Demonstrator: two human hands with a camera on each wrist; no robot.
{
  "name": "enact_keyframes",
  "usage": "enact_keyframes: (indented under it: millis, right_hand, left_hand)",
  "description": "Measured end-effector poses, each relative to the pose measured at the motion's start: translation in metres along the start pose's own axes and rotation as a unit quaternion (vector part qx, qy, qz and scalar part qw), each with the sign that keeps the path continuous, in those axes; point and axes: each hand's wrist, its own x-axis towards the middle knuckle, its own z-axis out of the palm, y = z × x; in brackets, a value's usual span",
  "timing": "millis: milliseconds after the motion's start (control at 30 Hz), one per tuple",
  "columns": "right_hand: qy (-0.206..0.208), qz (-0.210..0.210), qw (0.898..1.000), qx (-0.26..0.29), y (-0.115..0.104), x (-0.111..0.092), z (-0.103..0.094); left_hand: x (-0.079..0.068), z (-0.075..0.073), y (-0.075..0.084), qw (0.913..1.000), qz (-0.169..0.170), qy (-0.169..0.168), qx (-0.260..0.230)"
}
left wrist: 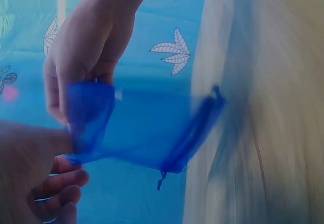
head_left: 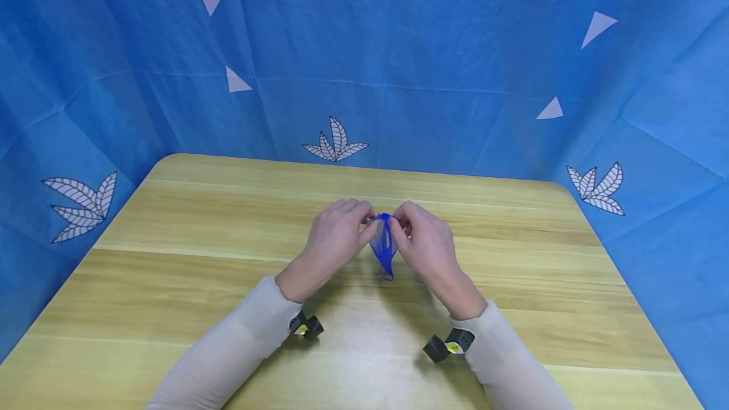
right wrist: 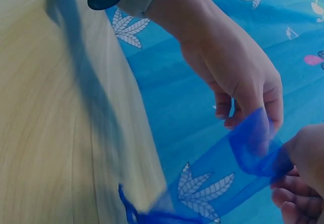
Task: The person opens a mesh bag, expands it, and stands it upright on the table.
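A small sheer blue drawstring pouch (head_left: 384,247) hangs between the two hands, over the middle of the table. My left hand (head_left: 337,233) pinches one upper corner of it between thumb and fingers. At the opposite upper corner, my right hand (head_left: 426,240) pinches the mesh the same way. In the left wrist view the pouch (left wrist: 147,125) is spread fairly flat, and its gathered end with short cord tails points toward the table. Through the thin fabric (right wrist: 202,183), the right wrist view shows a leaf print behind.
The wood-grain table (head_left: 188,220) has rounded far corners. Behind it and along both sides hangs a blue curtain (head_left: 398,37) printed with white leaves and triangles. A small black camera (head_left: 447,345) is strapped at the right wrist, another (head_left: 306,326) at the left.
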Motion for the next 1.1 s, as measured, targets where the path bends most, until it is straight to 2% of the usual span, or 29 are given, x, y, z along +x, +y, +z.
enact_keyframes:
  millis: [167, 267, 400, 567, 733, 867, 967, 1100]
  right_hand:
    - [0.013, 0.008, 1.0, 0.003, 0.002, 0.0, 0.0]
    - [0.021, 0.016, 1.0, 0.003, 0.003, 0.0, -0.001]
    - [0.022, 0.028, 0.999, 0.0, 0.005, 0.001, -0.002]
    - [0.026, 0.037, 0.999, -0.005, 0.005, 0.001, -0.003]
    - [0.024, 0.032, 0.999, -0.001, 0.002, 0.001, -0.001]
    - [0.011, 0.025, 1.0, 0.006, 0.0, 0.0, 0.0]
    - [0.009, 0.027, 1.0, 0.006, -0.001, 0.0, 0.001]
    - [0.019, 0.032, 0.999, 0.001, 0.001, 0.001, 0.0]
  left_hand:
    - [0.001, -0.001, 0.003, 0.9985, -0.023, -0.045, -0.019]
    - [0.001, -0.003, 0.003, 0.9972, -0.037, -0.057, -0.033]
    - [0.001, -0.007, 0.003, 0.9967, -0.046, -0.057, -0.034]
    - [0.003, -0.011, 0.004, 0.9978, -0.036, -0.055, -0.01]
    - [0.003, -0.01, 0.006, 0.9986, -0.017, -0.049, -0.009]
    - [0.001, -0.006, 0.006, 0.9995, 0.003, -0.029, -0.014]
    - [0.001, -0.006, 0.005, 0.9996, -0.007, -0.023, -0.017]
    - [0.003, -0.008, 0.005, 0.9981, -0.038, -0.043, -0.023]
